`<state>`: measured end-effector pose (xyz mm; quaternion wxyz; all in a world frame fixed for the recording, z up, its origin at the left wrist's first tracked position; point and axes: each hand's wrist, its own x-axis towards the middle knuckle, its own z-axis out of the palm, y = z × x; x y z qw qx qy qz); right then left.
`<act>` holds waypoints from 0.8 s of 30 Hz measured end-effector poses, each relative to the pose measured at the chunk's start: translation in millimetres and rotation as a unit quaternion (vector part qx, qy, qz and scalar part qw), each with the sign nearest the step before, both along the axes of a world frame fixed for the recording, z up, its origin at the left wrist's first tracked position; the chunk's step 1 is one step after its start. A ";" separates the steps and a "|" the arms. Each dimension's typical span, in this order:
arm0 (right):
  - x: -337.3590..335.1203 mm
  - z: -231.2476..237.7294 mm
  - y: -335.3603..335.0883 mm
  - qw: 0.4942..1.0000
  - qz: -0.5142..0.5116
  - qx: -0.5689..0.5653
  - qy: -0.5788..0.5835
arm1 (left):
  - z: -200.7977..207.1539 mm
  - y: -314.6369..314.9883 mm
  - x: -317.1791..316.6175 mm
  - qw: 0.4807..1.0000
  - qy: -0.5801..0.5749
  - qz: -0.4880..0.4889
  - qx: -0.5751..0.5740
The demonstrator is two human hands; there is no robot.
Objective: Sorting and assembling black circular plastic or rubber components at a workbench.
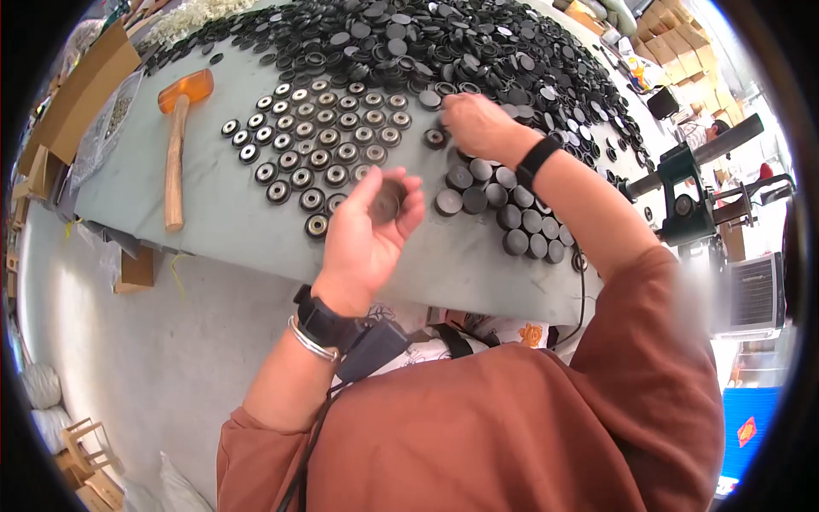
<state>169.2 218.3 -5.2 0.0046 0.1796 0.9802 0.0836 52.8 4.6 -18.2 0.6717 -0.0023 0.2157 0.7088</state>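
Observation:
My left hand (363, 243), palm up over the table's near side, has its fingers curled round a dark round cap (389, 201), which is blurred. My right hand (478, 126) reaches to the near edge of a heap of black round caps (397, 47). Its fingers are bent together, and what they pinch is hidden. Left of it lie loose rows of black rings with metal centres (320, 158). One more such ring (436, 138) sits just below my right fingers. Under my right forearm, grey-topped round caps (474, 200) stand packed close together.
A mallet with an orange head (186, 90) and wooden handle lies at the left of the grey-green table (222, 205). A cardboard box (81, 94) stands at the left edge. On the right is a dark green metal press (687, 200). A black cable (583, 294) hangs over the near edge.

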 end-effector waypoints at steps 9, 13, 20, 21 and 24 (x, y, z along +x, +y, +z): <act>11.5 41.6 -102.4 0.943 0.043 -0.269 0.192 | -12.8 13.9 3.6 0.997 -0.056 -0.032 0.043; 23.2 31.3 -94.2 0.911 -0.030 -0.365 0.192 | -13.7 16.3 12.6 0.997 -0.034 -0.059 0.042; 14.5 5.6 -35.0 0.979 -0.044 -0.055 0.191 | -17.1 14.9 20.4 0.982 0.175 -0.055 -0.035; 9.5 1.5 -34.1 0.989 -0.015 -0.031 0.143 | -17.9 14.4 19.7 0.983 0.173 -0.055 -0.035; 1.9 -9.2 -32.4 0.996 0.008 0.019 0.092 | -20.4 13.4 16.8 0.987 0.152 -0.038 -0.024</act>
